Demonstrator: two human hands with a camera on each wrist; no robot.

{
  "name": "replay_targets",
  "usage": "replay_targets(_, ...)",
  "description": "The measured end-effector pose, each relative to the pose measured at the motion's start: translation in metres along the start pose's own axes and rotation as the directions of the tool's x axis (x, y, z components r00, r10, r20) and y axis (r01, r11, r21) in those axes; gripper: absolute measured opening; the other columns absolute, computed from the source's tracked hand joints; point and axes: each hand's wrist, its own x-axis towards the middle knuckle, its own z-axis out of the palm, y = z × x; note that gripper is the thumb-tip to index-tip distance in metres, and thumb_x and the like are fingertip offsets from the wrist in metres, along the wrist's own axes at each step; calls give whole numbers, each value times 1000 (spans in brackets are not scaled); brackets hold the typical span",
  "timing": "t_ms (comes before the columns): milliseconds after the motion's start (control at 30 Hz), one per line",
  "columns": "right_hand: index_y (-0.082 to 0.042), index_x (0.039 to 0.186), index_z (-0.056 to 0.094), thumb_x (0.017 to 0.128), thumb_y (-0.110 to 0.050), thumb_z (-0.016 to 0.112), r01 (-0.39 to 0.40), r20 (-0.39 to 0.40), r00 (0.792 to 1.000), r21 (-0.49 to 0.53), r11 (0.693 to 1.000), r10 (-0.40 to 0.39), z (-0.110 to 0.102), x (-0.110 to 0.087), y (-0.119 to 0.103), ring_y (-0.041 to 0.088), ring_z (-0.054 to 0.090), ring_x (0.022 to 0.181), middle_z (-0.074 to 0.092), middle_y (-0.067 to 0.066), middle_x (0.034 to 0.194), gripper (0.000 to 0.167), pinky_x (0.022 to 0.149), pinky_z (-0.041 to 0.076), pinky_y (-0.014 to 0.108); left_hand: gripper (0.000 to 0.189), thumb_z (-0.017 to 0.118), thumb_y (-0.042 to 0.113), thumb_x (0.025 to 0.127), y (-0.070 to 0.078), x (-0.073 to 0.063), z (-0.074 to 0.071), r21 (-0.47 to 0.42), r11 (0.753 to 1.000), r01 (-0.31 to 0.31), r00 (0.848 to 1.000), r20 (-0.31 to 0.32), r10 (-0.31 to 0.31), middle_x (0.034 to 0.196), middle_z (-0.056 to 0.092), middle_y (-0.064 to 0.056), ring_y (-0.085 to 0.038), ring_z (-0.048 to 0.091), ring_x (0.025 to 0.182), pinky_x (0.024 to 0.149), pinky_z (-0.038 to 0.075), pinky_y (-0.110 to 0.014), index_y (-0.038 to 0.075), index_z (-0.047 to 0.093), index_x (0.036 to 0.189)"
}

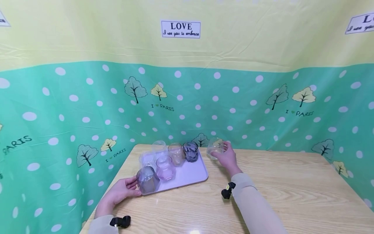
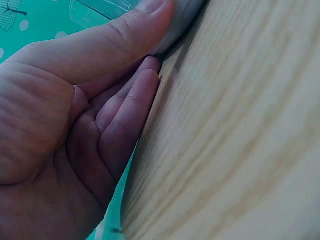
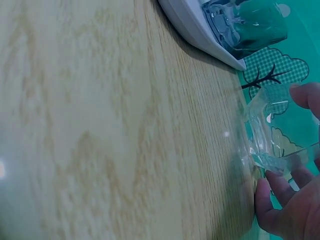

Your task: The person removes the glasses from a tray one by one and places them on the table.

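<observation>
At the back of the table, right of the tray, my right hand grips a clear glass, thumb on one side and fingers on the other. My left hand holds the front left corner of a pale lilac tray, its thumb on the rim and fingers low against the edge. Right beside that hand stands a smoky grey glass. A pink glass, an amber glass and a dark faceted glass share the tray.
Two more clear glasses stand at the tray's left side, one at the back and a clear glass nearer. Wood-grain table extends to the right. A green and yellow patterned cloth hangs behind and along the left.
</observation>
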Motion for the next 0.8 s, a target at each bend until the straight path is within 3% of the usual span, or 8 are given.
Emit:
replay_targets(433, -13, 164, 34, 87, -26, 90, 11, -18, 1000, -23, 1000, -11, 3, -2, 4, 46, 44, 147, 43, 22, 164, 96, 123, 39, 57, 92, 89, 5, 86, -2, 0, -1, -3, 1000, -16, 1000, 18, 16, 157, 39, -39, -51, 49, 143, 110, 53, -39, -23, 32, 153)
replay_targets(633, -13, 166, 30, 86, -28, 90, 1, -12, 1000, -43, 999, -2, 1, 0, 8, 48, 43, 147, 41, 22, 165, 101, 123, 38, 60, 92, 90, 8, 86, -4, 3, 0, 12, 1000, -3, 1000, 11, 3, 158, 41, -38, -49, 50, 142, 109, 55, -35, -21, 34, 154)
replay_targets(800, -15, 169, 27, 84, -28, 91, -1, 0, 1000, -39, 999, 1, 3, 3, 12, 47, 44, 147, 40, 21, 167, 107, 123, 38, 58, 91, 88, 5, 88, -6, 1, -1, -8, 999, -31, 999, 25, 31, 158, 38, -39, -51, 49, 142, 109, 54, -37, -23, 32, 153)
